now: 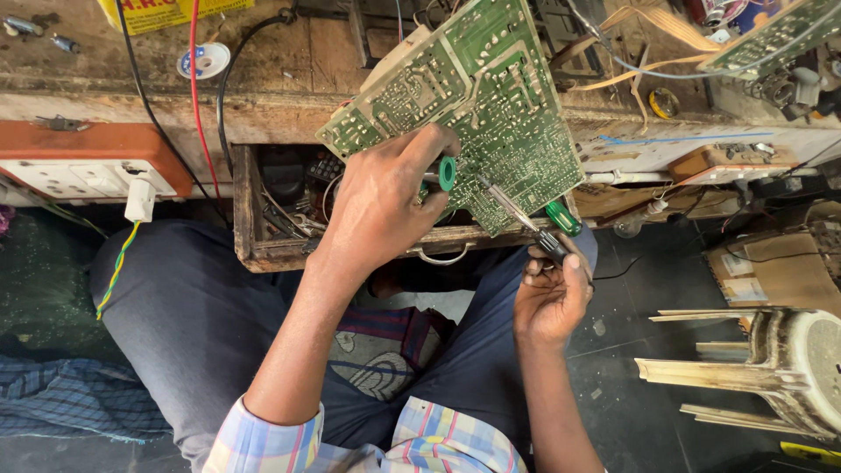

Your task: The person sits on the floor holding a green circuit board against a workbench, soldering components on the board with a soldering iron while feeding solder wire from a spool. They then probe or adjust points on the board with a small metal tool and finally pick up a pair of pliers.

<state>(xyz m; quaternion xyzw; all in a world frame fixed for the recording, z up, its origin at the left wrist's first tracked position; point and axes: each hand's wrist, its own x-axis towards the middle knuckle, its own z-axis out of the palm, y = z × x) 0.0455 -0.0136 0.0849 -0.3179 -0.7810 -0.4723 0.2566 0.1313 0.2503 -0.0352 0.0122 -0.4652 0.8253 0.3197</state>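
The left hand [385, 197] is closed around the lower edge of a green circuit board [464, 105], fingers curled over the rim and thumb side toward the camera, holding the board tilted up with its solder side, traced in pale lines, facing the viewer. A small green round cap or reel [448, 173] shows just beside the knuckles, though whether the fingers pinch it too cannot be told. The right hand [550, 298] sits lower and to the right, its fingers gathered tightly around the dark handle of a slim tool [512, 213] whose metal shaft slants up and left, the tip resting on the lower part of the board. A green-handled screwdriver [563, 218] lies just beside that hand at the board's lower corner. Behind the left hand an open wooden drawer [250, 236] juts from the worn workbench [298, 105], crammed with dark parts and wires. On the bench top a red wire [194, 96] and a black wire [229, 79] run down past a small white round lid [203, 61]. To the left a white socket strip [70, 175] on an orange base holds a white plug [139, 200]. A second circuit board [775, 35] lies at the upper right. Below, the person's dark trousers and checked shirt cuffs fill the middle, and an overturned pale plastic stool [771, 363] rests on the dark floor at right.
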